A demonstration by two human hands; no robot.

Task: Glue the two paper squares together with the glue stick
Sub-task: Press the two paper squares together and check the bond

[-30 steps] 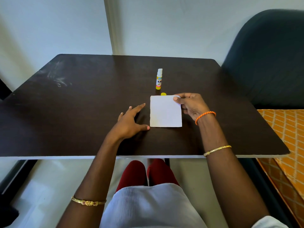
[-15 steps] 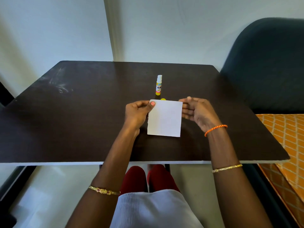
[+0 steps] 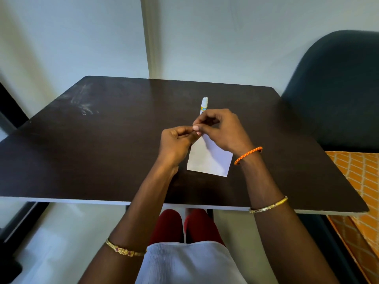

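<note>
White paper squares hang above the dark table, lifted at their far corner. My left hand and my right hand meet at that top corner, both pinching it with fingertips. I cannot tell whether I see one sheet or two stacked. The glue stick stands upright just behind my right hand, its lower part hidden by the fingers. Its cap is hidden.
A dark padded chair stands at the right beside the table. An orange patterned cushion lies below it. A white wall rises right behind the table's far edge. My knees show under the near edge.
The paper was lying flat a second ago with my hands at its sides. Both hands have come together at its top corner and raised it off the table.
</note>
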